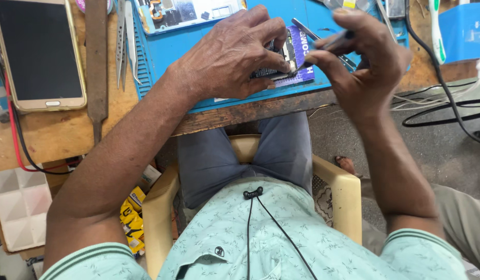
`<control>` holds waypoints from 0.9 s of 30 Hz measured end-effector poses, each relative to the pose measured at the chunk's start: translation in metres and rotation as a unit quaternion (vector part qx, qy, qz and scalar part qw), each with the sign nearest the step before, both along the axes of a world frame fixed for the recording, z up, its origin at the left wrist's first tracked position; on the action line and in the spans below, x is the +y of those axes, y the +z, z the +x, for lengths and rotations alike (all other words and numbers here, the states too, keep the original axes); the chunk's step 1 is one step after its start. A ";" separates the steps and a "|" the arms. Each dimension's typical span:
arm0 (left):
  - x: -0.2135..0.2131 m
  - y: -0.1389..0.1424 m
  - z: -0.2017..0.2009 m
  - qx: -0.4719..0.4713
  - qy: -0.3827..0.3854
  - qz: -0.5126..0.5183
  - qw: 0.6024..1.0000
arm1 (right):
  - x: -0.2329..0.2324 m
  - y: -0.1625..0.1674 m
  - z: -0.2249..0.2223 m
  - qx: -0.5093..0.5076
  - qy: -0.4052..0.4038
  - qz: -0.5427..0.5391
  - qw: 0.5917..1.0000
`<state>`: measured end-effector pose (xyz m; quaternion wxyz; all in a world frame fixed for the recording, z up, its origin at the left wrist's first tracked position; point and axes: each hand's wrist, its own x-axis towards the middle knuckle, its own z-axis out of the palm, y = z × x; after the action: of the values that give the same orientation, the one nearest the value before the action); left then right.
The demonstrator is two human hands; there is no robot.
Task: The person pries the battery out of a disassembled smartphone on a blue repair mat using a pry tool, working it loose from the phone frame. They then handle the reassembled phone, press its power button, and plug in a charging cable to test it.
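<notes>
My left hand (234,52) presses down on a small dark circuit board (282,54) that lies on a purple pad (302,49) on the blue work mat (162,52). Its fingers cover most of the board. My right hand (362,62) pinches a thin metal tool (315,57), apparently tweezers, whose tip touches the board's right edge beside my left fingertips.
A gold smartphone (40,54) lies at the left on the wooden bench (63,132), next to a long metal file (96,62) and tweezers (121,41). An opened phone (185,13) lies at the mat's far edge. Black cables (442,103) trail right. A white compartment tray (19,205) sits lower left.
</notes>
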<state>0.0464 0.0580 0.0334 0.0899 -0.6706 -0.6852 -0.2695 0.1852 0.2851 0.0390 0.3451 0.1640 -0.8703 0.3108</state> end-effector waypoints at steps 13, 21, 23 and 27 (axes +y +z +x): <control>-0.001 0.000 0.000 0.007 0.009 -0.008 1.000 | -0.004 -0.002 0.005 -0.056 -0.001 -0.039 0.998; 0.000 0.001 -0.001 0.019 -0.001 -0.004 1.000 | -0.001 0.018 0.003 -0.103 0.026 0.015 0.994; 0.000 0.002 0.000 0.019 0.007 -0.004 1.000 | -0.002 0.018 0.000 -0.096 0.014 -0.021 0.995; 0.001 0.004 0.000 0.018 -0.005 0.007 1.000 | 0.004 0.020 0.000 -0.137 0.019 -0.043 0.989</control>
<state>0.0462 0.0587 0.0376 0.1053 -0.6780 -0.6784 -0.2626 0.1850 0.2891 0.0585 0.2232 0.1209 -0.8921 0.3737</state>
